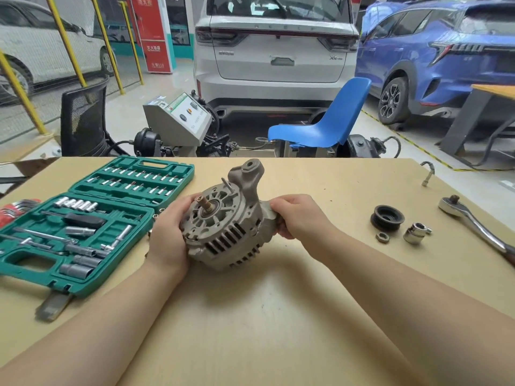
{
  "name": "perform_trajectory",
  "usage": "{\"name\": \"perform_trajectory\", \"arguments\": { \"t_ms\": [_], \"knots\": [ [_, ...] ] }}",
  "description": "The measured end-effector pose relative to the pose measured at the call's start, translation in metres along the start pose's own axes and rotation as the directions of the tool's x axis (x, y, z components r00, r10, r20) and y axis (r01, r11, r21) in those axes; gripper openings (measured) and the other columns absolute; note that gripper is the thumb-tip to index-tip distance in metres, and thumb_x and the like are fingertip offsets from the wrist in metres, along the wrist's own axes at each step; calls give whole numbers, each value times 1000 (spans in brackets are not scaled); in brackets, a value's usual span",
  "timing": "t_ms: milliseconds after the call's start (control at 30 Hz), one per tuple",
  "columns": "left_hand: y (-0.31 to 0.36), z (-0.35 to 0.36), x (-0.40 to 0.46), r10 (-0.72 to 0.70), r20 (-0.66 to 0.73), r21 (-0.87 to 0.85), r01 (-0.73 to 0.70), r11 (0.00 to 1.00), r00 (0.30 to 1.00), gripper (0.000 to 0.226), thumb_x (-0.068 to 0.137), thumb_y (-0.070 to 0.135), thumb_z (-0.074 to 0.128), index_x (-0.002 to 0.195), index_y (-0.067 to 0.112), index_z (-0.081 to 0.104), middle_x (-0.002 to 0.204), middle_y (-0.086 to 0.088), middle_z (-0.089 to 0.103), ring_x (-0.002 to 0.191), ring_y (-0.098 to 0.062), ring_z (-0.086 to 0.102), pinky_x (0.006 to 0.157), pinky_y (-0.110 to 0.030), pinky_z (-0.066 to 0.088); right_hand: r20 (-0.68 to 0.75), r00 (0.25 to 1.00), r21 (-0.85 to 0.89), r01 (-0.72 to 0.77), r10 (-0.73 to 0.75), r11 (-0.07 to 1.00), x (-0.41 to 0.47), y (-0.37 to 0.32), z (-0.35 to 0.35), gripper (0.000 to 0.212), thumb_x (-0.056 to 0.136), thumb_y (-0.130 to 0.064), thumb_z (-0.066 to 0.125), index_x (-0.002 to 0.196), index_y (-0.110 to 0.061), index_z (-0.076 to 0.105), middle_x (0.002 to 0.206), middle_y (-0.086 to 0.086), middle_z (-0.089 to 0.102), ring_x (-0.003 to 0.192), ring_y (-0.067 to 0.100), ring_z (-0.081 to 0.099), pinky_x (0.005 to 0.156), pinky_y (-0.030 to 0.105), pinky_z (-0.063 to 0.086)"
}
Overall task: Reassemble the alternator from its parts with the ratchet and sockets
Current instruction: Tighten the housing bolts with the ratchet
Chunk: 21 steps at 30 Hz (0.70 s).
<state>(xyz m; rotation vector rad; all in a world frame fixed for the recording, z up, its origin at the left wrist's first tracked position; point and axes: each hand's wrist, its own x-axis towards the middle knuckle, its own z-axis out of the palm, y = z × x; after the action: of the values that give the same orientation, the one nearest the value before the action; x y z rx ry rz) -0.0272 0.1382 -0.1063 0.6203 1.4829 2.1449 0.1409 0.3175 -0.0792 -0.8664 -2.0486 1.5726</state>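
Note:
A grey alternator (227, 222) sits tilted on the tan table, its bare shaft pointing up and to the left. My left hand (170, 232) grips its left side and my right hand (295, 214) grips its right side. To the right lie a black pulley (387, 218), a small nut (382, 237), a chrome socket (416, 232) and a chrome ratchet (473, 221). None of these touches a hand.
An open green socket case (83, 227) with several sockets and bits lies at the left, red hex keys (16, 208) beside it. The tan table (264, 316) ends at the far edge, with a blue chair (328, 121), a test machine (178, 121) and parked cars behind.

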Motion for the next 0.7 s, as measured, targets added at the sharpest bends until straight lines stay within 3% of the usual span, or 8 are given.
{"name": "perform_trajectory", "arguments": {
  "t_ms": [100, 167, 267, 333, 433, 533, 600, 700],
  "knots": [
    [-1, 2, -3, 214, -44, 338, -187, 922, 976, 40, 103, 35, 46, 112, 17, 80, 111, 3, 79, 116, -18, 71, 105, -48, 56, -59, 998, -36, -13, 11, 999, 20, -8, 4, 30, 84, -24, 51, 72, -2, 67, 53, 6, 57, 49, 18, 43, 49, 27, 32],
    [-1, 1, -2, 210, -105, 316, -168, 934, 972, 30, 102, 33, 53, 92, 29, 81, 95, 15, 78, 99, -6, 72, 92, -40, 58, -74, 997, -68, -13, 8, 998, 33, -15, 5, 31, 87, -25, 54, 67, -6, 69, 51, 7, 60, 45, 14, 45, 49, 25, 33],
    [-6, -2, 1, 168, -154, 244, -127, 962, 974, 26, 93, 45, 63, 76, 28, 71, 75, 9, 70, 79, -19, 67, 75, -42, 52, -100, 995, -163, -11, -5, 987, 51, -28, 9, 37, 90, -40, 65, 66, -13, 74, 55, 5, 64, 49, 12, 49, 52, 28, 39],
    [-7, -1, 1, 171, -136, 225, -137, 965, 976, 23, 91, 46, 65, 73, 30, 62, 79, 6, 67, 79, -21, 62, 73, -46, 50, -90, 995, -206, 10, -29, 979, 63, -35, 12, 36, 87, -42, 73, 59, -19, 72, 58, -1, 66, 55, 13, 52, 52, 28, 42],
    [-5, 4, -1, 120, -36, 111, -115, 987, 992, 14, 87, 44, 66, 82, 32, 60, 112, 7, 69, 99, -29, 67, 74, -49, 57, -38, 998, -219, 46, -56, 975, 77, -43, 12, 21, 84, -29, 79, 71, -12, 76, 71, 7, 73, 65, 19, 58, 59, 33, 47],
    [-5, 9, -2, 116, 41, 136, -120, 983, 992, 31, 94, 45, 58, 124, 34, 58, 143, 8, 60, 135, -22, 61, 112, -59, 52, -3, 999, -192, 38, -40, 981, 82, -47, 12, 19, 82, -20, 80, 79, -1, 76, 74, 16, 66, 70, 22, 52, 63, 38, 43],
    [-1, 11, -3, 107, 74, 232, -122, 965, 992, 47, 100, 46, 48, 146, 41, 52, 149, 19, 59, 141, -11, 57, 119, -54, 47, -1, 1000, -151, -3, 3, 989, 77, -47, 9, 19, 84, -22, 79, 81, -3, 76, 77, 18, 69, 74, 24, 53, 67, 41, 44],
    [3, 10, -1, 84, 112, 278, -112, 954, 990, 52, 98, 44, 46, 147, 37, 63, 138, 22, 69, 134, -2, 61, 119, -45, 49, -30, 998, 11, -50, 50, 999, 52, -40, 4, 32, 93, -44, 69, 87, -14, 77, 88, 7, 76, 87, 26, 64, 82, 46, 51]
  ]
}}
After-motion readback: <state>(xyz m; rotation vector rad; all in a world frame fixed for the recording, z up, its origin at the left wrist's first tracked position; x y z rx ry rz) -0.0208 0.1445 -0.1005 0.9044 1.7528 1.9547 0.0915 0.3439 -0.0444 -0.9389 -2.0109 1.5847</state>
